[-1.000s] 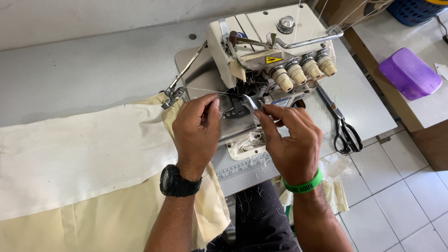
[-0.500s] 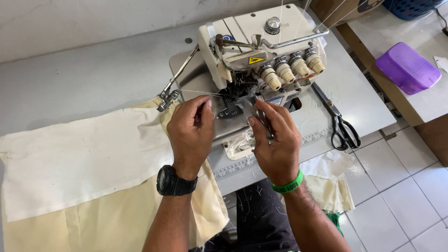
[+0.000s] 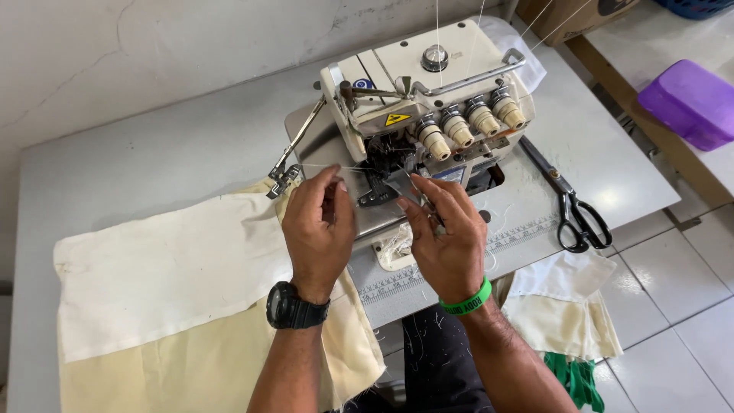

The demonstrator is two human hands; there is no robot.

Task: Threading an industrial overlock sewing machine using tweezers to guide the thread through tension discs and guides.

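Note:
A cream overlock sewing machine [image 3: 428, 92] stands at the back of the grey table [image 3: 153, 153]. My left hand [image 3: 319, 229], with a black watch at the wrist, pinches a thin white thread [image 3: 317, 166] stretched toward the machine's needle area. My right hand [image 3: 447, 237], wearing a green wristband, holds small metal tweezers [image 3: 404, 186] pointed at the needle area. Both hands sit just in front of the machine's presser foot. Cream fabric [image 3: 168, 268] lies under and left of my left forearm.
Black-handled scissors [image 3: 573, 206] lie on the table right of the machine. More cream cloth [image 3: 566, 306] hangs off the table's front right edge, with green fabric below. A purple box [image 3: 688, 103] sits on a separate surface at the far right. White tiled floor lies below.
The view has shifted, so the machine sits more central. Both hands stay at the needle area; the left hand has drawn the thread slightly left.

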